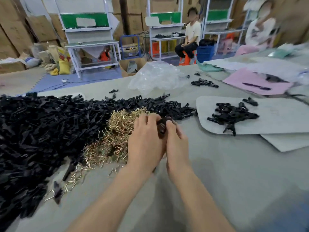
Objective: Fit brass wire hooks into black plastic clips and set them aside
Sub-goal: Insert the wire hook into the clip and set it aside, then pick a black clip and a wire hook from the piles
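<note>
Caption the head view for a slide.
Left hand and right hand grip a black clip beside the brass hook pile; a smaller clip heap lies on a grey mat.

Crumpled plastic bag (154, 76) (pink paper (247, 82) nearby)

Black clips (41, 131), brass-gold hooks (115, 131), grey table (234, 173), pink sheet (247, 81), green shelf panels (83, 20).

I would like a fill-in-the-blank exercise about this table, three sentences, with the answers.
The left hand and the right hand together hold a clip of ____ colour.
The brass hooks lie to the ____ of the hands.
The pen lies on a ____ sheet.
Answers: black; left; pink.
</note>
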Demonstrator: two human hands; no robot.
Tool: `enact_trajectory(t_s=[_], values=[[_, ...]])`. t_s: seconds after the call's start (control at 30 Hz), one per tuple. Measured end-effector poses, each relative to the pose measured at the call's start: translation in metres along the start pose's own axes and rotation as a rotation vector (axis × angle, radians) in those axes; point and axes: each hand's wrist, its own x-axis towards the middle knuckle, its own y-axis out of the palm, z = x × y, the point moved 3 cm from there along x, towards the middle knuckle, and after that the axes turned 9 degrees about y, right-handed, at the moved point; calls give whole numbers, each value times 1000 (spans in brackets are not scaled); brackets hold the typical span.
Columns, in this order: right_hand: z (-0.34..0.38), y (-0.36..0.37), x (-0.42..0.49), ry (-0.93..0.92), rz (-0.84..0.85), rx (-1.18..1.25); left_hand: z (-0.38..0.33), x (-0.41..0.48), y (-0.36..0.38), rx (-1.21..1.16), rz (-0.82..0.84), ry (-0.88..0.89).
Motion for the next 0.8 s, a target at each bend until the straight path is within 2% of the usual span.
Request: enact_trajectory(t_s=[0.17, 0.27, 0.37, 0.5, 0.7, 0.8], values=[[38, -75, 29, -27, -310, -26, -72, 66, 105, -276, 299, -34], [54, -105, 37, -33, -389, -14, -115, 103, 149, -530, 446, -89], [68, -119, 44, -32, -408, 13, -138, 116, 169, -531, 510, -72], [70, -111, 40, -31, -375, -5, -122, 100, 155, -552, 449, -43], [36, -51, 10, -123, -211, -179, -35, 40, 70, -470, 247, -47], [13, -11, -16, -218, -103, -330, 20, -15, 13, -238, 139, -18]])
